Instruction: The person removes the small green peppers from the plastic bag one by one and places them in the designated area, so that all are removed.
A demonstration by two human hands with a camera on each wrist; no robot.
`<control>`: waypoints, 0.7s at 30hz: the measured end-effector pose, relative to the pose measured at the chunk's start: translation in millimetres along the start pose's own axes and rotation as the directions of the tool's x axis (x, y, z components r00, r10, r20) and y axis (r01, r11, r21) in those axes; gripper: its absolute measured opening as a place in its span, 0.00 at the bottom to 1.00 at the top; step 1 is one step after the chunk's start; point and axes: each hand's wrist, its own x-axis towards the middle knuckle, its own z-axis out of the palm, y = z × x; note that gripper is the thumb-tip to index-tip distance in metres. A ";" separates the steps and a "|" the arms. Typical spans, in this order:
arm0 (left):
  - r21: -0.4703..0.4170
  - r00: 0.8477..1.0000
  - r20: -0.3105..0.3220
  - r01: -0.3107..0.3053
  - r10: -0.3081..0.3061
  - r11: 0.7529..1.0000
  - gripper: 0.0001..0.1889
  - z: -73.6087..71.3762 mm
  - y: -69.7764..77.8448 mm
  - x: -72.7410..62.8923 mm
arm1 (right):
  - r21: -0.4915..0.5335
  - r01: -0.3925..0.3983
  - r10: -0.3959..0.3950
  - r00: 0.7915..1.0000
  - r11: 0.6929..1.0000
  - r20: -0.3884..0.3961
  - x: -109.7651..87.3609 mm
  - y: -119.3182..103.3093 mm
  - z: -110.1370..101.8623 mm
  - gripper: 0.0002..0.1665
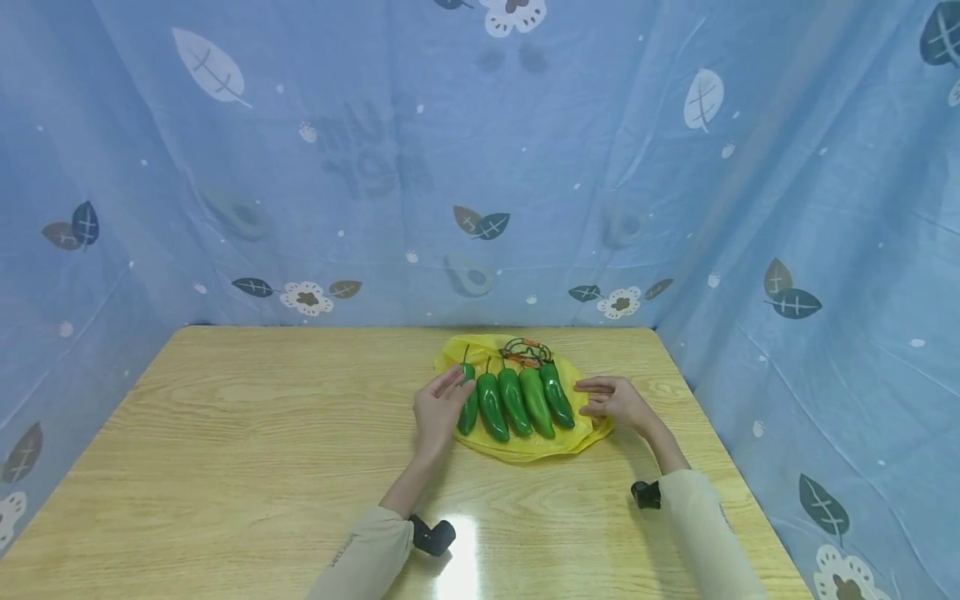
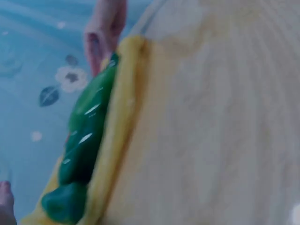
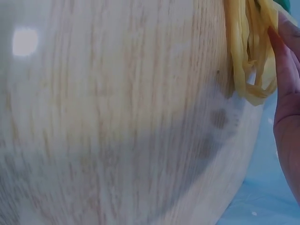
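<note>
Several green chili peppers (image 1: pixel 492 408) lie side by side, stems away from me, on a flattened yellow plastic bag (image 1: pixel 517 452). My left hand (image 1: pixel 437 412) is at the leftmost pepper (image 1: pixel 467 414), its fingers fairly straight and partly covering it. At the bag's right edge is my right hand (image 1: pixel 615 402), fingers extended towards the rightmost pepper (image 1: pixel 556 396). In the right wrist view, that hand's fingers (image 3: pixel 287 70) are against the crumpled bag edge (image 3: pixel 241 51). Only a bit of my left hand (image 2: pixel 6 206) shows in the left wrist view.
The bag lies on a light wooden table (image 1: pixel 262 433), towards its far right part. A dark and orange looped shape (image 1: pixel 525 350), print or cord, is beyond the stems. Blue patterned curtains (image 1: pixel 375 167) hang behind and beside the table. Black devices (image 1: pixel 432 536) sit on both wrists.
</note>
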 end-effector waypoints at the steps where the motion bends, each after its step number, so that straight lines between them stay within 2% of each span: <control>1: -0.010 1.000 -0.019 -0.002 0.001 1.000 0.22 4.1 -3.6 -1.8 | 0.007 -0.001 0.001 1.000 1.000 -0.003 -0.1 1.2 -0.2 0.30; 7: -0.083 0.986 -0.165 0.007 -0.021 0.996 0.17 24.6 -20.9 -10.7 | 0.048 0.010 -0.009 1.000 0.999 -0.016 -2.6 3.9 0.4 0.31; 13: -0.114 0.972 -0.229 0.030 -0.055 0.993 0.20 36.9 -27.9 -18.0 | 0.059 0.017 -0.016 1.000 0.998 -0.019 -4.3 1.3 1.7 0.30; 16: -0.059 0.969 -0.239 0.050 -0.063 0.997 0.22 38.7 -31.5 -19.5 | 0.061 0.017 -0.015 1.000 0.998 -0.025 -4.6 0.7 2.0 0.30; 21: 0.092 0.970 -0.233 0.094 -0.070 0.991 0.26 38.9 -37.2 -23.5 | 0.053 0.030 -0.028 0.999 0.998 -0.026 -3.1 2.2 2.2 0.30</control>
